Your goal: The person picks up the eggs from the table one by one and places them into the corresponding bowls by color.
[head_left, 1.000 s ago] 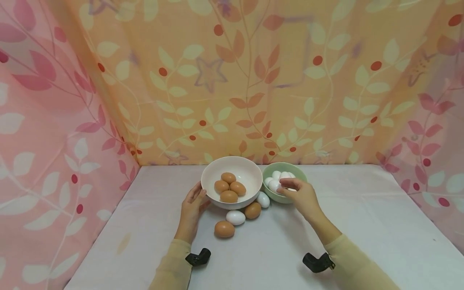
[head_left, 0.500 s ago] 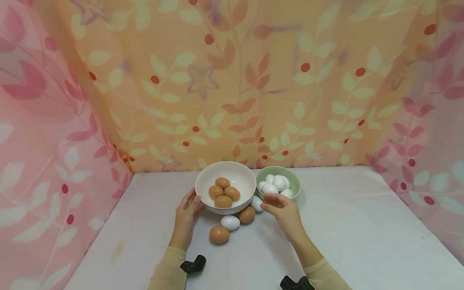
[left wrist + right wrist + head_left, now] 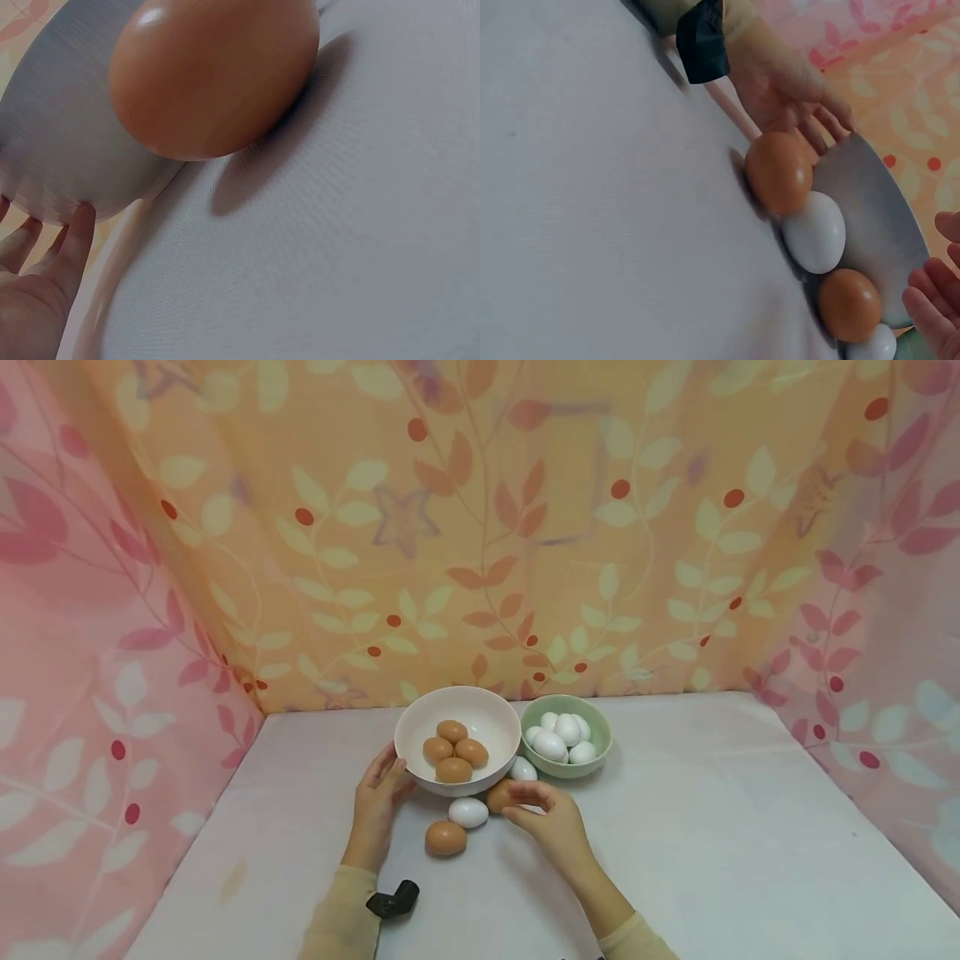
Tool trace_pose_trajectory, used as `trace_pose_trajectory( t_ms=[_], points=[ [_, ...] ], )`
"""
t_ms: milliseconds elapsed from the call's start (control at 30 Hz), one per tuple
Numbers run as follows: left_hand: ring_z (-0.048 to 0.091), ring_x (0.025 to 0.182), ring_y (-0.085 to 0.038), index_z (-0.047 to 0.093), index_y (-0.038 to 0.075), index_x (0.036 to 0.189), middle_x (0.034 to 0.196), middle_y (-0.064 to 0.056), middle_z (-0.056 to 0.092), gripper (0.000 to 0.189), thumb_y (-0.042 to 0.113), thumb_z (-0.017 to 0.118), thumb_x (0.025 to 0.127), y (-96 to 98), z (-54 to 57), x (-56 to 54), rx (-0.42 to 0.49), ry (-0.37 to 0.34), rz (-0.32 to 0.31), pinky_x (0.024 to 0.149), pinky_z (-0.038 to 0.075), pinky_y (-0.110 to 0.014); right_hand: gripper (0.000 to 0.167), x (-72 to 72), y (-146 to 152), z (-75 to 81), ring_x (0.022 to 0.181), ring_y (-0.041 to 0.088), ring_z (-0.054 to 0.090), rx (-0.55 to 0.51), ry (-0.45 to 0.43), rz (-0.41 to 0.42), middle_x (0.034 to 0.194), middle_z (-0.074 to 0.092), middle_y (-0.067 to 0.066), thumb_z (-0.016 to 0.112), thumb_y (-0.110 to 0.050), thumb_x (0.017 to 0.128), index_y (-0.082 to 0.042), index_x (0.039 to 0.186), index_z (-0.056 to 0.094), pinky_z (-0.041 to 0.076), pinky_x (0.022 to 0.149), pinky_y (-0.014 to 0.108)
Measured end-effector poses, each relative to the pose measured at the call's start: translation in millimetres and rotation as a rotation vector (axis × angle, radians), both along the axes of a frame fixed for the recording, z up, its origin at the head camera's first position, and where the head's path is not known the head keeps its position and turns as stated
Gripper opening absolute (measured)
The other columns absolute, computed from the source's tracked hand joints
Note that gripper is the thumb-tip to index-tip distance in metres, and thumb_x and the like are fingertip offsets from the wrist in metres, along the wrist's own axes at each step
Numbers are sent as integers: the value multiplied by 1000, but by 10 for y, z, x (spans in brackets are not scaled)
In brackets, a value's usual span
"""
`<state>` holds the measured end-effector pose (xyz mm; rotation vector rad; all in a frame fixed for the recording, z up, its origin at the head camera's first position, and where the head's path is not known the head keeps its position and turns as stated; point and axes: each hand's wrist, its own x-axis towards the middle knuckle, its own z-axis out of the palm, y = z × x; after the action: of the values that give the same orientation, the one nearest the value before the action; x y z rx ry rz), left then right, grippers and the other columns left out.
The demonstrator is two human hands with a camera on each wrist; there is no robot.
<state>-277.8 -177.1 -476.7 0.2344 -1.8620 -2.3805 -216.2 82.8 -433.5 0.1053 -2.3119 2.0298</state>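
My left hand (image 3: 377, 797) rests its fingertips against the outer left side of a large white bowl (image 3: 497, 727), which holds several brown eggs (image 3: 453, 770). Its extended fingers also show against the bowl in the left wrist view. My right hand (image 3: 555, 827) hovers with parted thumb and fingers beside a brown egg (image 3: 498, 797) in front of the bowl, overlapping it in the head view; nothing is gripped. Along the bowl's front lie a white egg (image 3: 468, 812), a nearer brown egg (image 3: 446, 839), large in the left wrist view, and a second white egg (image 3: 523, 769).
A green bowl (image 3: 604, 739) with several white eggs (image 3: 550, 745) stands right beside the white bowl. Both sit near the back of a table with a white cloth (image 3: 712, 827). Patterned fabric (image 3: 480, 527) hangs behind and at both sides.
My right hand has moved from over the green bowl, left and nearer, to the brown egg. The left hand stays at the white bowl. The head view has shifted slightly.
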Motion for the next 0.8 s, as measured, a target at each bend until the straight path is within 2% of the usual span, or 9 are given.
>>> trace_pose_trajectory(
  t_ms=[133, 267, 467, 633, 800],
  points=[
    [56, 123, -8, 41, 15, 152, 158, -4, 40, 55, 26, 59, 101, -11, -6, -6, -7, 2, 17, 92, 56, -22, 33, 41, -30, -66, 106, 24, 67, 18, -29, 44, 109, 73, 17, 79, -4, 79, 1, 111, 71, 54, 85, 17],
    [55, 124, -10, 41, 17, 152, 158, -4, 40, 55, 27, 60, 101, -9, -6, -6, -7, -11, 8, 94, 55, -23, 35, 71, -83, -145, 107, 24, 67, 32, -46, 109, 110, 71, 21, 79, -5, 79, 2, 112, 70, 56, 89, 20],
    [56, 120, -7, 42, 18, 151, 157, -3, 41, 55, 27, 60, 100, -32, -3, -2, 5, -7, 21, 94, 55, -23, 40, 67, -185, -212, 111, 30, 65, 17, -37, 199, 115, 68, 24, 78, -6, 80, 5, 117, 67, 57, 92, 24],
    [60, 114, -3, 43, 18, 150, 156, -2, 42, 55, 27, 62, 99, 2, -16, 16, 18, -23, 19, 93, 56, -23, 41, 76, -253, -235, 115, 32, 63, -15, -66, 223, 119, 67, 23, 79, -5, 80, 5, 118, 67, 56, 94, 24],
    [55, 127, -16, 43, 17, 151, 157, -4, 41, 53, 24, 59, 101, 17, -17, -11, 22, -10, 19, 93, 56, -25, 40, 51, -335, -199, 117, 33, 63, -46, -50, 236, 119, 68, 22, 79, -2, 80, 4, 118, 68, 56, 97, 32]
  ],
)
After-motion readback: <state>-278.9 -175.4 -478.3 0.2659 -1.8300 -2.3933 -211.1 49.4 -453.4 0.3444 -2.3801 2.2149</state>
